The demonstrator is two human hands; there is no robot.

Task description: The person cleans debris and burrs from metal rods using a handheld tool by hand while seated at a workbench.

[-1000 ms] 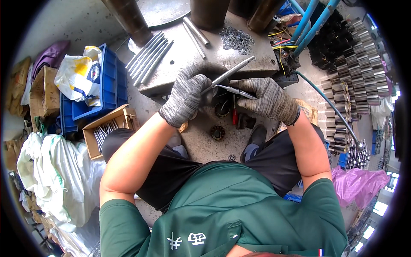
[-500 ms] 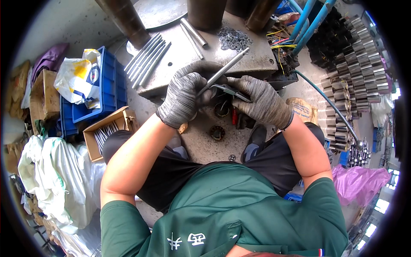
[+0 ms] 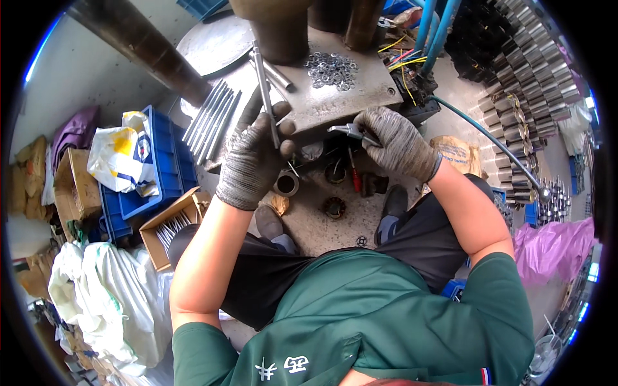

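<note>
My left hand [image 3: 246, 164], in a grey knit glove with dark fingertips, grips a slim metal shaft [image 3: 262, 80] that points up and away over the bench edge. The gloved right hand [image 3: 398, 147] is closed around small pliers [image 3: 347, 130], whose jaws point left toward the left hand. A gap separates the pliers from the shaft. On the metal bench [image 3: 351, 106] beyond, several similar shafts [image 3: 212, 122] lie side by side at the left. A thicker metal tube [image 3: 278, 76] lies behind the held shaft, and a pile of small metal rings [image 3: 331, 69] sits farther right.
Blue crates [image 3: 168, 151] and an open carton of metal rods [image 3: 172, 226] stand left. Stacked metal cylinders [image 3: 515, 122] fill the right side, with a green hose [image 3: 486, 140] in front. A red-handled tool [image 3: 356, 180] and a ring-shaped part [image 3: 333, 207] are below the bench.
My hands have moved apart. The left hand has turned the shaft steeper and carried it left, away from the pliers; the right hand still grips the pliers. The whole view has shifted slightly.
</note>
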